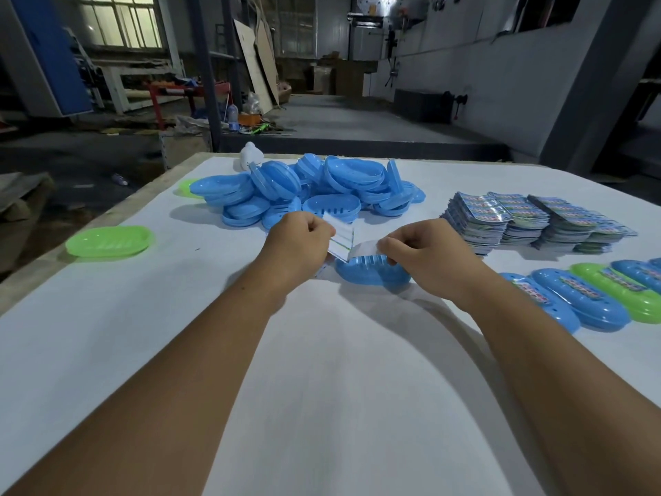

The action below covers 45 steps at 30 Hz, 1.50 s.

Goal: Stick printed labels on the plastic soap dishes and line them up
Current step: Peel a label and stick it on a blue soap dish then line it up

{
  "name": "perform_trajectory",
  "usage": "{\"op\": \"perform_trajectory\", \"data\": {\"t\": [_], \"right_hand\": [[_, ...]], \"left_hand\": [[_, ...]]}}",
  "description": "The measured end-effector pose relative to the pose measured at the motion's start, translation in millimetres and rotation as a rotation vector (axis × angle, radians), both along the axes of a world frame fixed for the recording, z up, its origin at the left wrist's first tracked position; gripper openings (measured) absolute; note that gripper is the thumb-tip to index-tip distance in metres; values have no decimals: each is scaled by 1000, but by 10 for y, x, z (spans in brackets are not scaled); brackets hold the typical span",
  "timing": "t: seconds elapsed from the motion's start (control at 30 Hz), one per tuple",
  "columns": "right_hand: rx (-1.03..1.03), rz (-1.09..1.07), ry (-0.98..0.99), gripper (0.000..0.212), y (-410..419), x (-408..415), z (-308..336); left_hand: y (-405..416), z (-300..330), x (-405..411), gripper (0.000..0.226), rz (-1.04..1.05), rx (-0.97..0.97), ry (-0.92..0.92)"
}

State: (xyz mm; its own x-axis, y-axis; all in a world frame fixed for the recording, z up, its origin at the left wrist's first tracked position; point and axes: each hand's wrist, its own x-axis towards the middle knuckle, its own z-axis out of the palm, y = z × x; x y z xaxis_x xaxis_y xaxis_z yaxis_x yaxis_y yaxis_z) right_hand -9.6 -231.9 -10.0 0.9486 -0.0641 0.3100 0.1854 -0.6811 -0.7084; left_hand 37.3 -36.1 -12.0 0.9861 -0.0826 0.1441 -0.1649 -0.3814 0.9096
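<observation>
Currently peeling: left hand (pixel 299 241) pinches label (pixel 341 240), right hand (pixel 425 253) pinches what is apparently its backing strip (pixel 365 249), both just above blue soap dish (pixel 370 273) at table centre; next, press label on, join labelled row (pixel 586 298) near right

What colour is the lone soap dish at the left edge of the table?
Light green soap dish, seen in the head view.

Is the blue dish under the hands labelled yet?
Not yet: the blue dish shows bare slots, and the label is held above it.
</observation>
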Motion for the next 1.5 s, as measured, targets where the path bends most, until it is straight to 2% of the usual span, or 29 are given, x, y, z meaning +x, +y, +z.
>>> {"op": "perform_trajectory", "data": {"t": [0.13,0.23,0.43,0.57,0.6,0.73,0.87,0.9,0.93,1.03,1.1,1.27,1.5], "right_hand": [[7,-1,-14,36,-4,6,-4],[8,-21,-22,37,-26,9,2],[-223,-109,-55,34,-88,43,2],[-207,-146,-70,33,-78,25,10],[-175,-150,-63,33,-64,23,12],[-102,-153,-41,30,-35,-2,14],[-56,-191,-51,27,-9,-13,17],[-57,-203,-62,26,3,-12,13],[-59,-214,-75,26,16,-11,8],[-28,-230,-112,24,49,-20,11],[-8,-226,-140,24,74,-30,17],[27,-176,-166,27,123,-41,18],[24,-97,-160,26,113,-40,0]], "left_hand": [[9,4,-41,12,-19,-42,-33],[31,27,-35,20,-31,-62,-25],[89,58,-19,27,-85,-12,-27],[136,1,19,26,48,51,-36],[153,-12,25,27,104,116,-60],[218,-27,-1,28,203,622,-142],[213,-12,-23,30,243,947,-141],[197,7,-31,27,253,929,-167],[173,26,-45,22,251,828,-199],[48,69,-115,9,111,267,-175],[-47,81,-179,13,-44,85,-112],[-148,49,-226,19,-249,-63,-77],[-159,12,-205,10,-262,-92,1]]}}
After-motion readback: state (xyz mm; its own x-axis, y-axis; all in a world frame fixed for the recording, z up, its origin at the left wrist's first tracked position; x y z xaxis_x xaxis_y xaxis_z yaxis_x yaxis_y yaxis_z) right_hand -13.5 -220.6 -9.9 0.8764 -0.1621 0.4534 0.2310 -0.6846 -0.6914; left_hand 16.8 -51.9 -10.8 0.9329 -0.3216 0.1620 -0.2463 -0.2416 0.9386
